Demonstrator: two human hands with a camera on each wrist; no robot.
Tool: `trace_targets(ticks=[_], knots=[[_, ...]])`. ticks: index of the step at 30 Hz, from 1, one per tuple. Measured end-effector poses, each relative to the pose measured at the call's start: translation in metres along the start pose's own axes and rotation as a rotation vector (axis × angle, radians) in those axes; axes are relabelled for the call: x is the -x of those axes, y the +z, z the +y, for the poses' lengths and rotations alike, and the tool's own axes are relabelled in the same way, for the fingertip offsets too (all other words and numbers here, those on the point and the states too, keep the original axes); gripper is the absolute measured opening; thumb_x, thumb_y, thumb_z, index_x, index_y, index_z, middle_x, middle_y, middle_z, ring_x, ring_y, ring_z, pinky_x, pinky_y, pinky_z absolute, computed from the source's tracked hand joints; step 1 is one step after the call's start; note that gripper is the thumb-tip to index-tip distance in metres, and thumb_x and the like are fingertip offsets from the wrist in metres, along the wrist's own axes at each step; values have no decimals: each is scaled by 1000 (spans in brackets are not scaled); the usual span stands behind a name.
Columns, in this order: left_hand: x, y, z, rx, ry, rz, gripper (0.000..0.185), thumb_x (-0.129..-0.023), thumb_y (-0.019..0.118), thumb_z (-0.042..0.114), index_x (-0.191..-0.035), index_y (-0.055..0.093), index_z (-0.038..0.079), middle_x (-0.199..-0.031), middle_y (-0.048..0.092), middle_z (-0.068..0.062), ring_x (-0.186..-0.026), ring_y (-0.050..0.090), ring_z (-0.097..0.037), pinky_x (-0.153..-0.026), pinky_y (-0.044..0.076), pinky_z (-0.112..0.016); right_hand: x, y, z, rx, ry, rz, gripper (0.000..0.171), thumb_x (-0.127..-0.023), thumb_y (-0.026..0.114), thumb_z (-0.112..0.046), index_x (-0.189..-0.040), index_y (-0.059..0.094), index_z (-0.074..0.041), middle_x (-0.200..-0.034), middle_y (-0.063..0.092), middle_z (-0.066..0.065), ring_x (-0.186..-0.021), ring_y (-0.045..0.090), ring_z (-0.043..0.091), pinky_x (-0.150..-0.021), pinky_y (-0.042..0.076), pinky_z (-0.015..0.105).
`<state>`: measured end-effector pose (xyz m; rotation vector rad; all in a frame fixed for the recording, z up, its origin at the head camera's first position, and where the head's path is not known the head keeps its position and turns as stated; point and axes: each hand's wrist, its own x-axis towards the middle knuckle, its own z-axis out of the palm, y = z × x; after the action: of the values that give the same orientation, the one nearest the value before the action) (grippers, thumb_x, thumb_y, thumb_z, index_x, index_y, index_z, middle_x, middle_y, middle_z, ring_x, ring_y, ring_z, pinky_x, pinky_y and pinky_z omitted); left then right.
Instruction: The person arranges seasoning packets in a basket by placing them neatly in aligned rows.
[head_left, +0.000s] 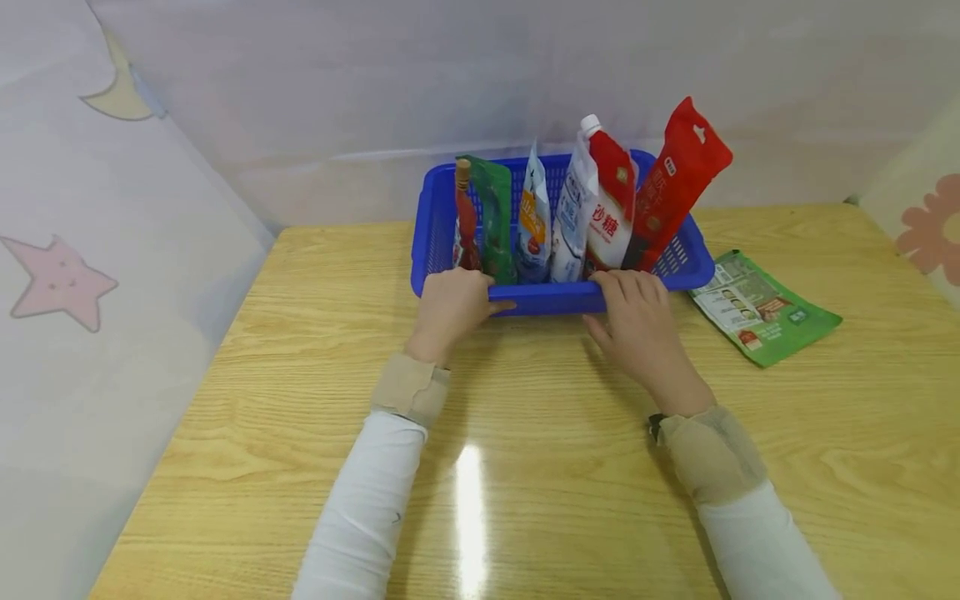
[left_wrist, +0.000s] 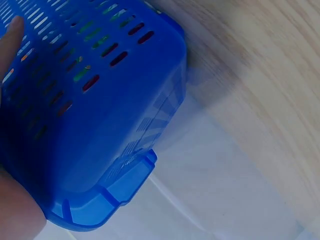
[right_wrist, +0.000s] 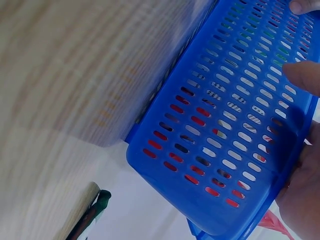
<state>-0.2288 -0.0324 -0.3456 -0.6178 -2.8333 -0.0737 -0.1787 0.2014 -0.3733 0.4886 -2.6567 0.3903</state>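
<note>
1. Location: the blue basket point(head_left: 558, 297) stands on the wooden table point(head_left: 525, 467) at the 12 o'clock position from the person, near the far edge. Five pouches stand upright inside it. A green packet point(head_left: 763, 307) lies flat on the table at 3 o'clock from the basket, just beside it.

2. Grip state: the left hand point(head_left: 450, 308) curls over the near rim toward the left end, thumb along the outer wall. The right hand point(head_left: 637, 321) curls over the same rim toward the right end. Both hands clamp on the rim. In the right wrist view, fingertips point(right_wrist: 305, 75) press against the slotted wall.

3. Body stiffness: the basket looks like thin moulded plastic, perforated with slots on its walls point(left_wrist: 85, 75). It is judged light and moderately stiff, with some flex expected along the long rim under a one-sided load.

4. Surface: the plastic appears smooth and glossy. A rolled rim gives the fingers a lip to hook under, so slip is judged unlikely.

5. Contents: the red pouch point(head_left: 675, 187) leans out over the right end at 2 o'clock, and the white spouted pouch point(head_left: 600, 208) stands tall beside it. These are soft, unsecured and top-heavy; tilting likely topples them.

6. Recommended hold: two hands on the rim, spaced apart, basket level. The rim corners point(left_wrist: 135, 175) look the most rigid.
</note>
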Motion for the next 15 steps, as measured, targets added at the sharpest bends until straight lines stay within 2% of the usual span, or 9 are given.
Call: trace_targets(ticks=[3,7,15], knots=[[0,-1,0,-14,-5,-17,36,-80,69,53,-78,76,17,-54,63,-2,-53,63,-19,-43,46,-32,0,-1,-1,1,0,-2,50,-85,70,-15,-124,48,5,-119,53,25,-113,43,40,-102,30,53],[-1,0,0,-31,0,-26,36,-81,69,53,-81,77,18,-56,65,-2,-53,64,-19,-44,47,-32,0,-1,-1,2,5,-8,50,-84,70,-15,-125,48,5,-119,53,25,-113,43,40,-102,30,53],[-3,3,-2,-66,23,12,38,-80,69,55,-79,77,18,-54,64,-3,-50,62,-18,-39,42,-30,-1,0,0,20,-16,21,48,-84,71,-14,-122,49,5,-115,54,24,-109,45,40,-98,32,52]])
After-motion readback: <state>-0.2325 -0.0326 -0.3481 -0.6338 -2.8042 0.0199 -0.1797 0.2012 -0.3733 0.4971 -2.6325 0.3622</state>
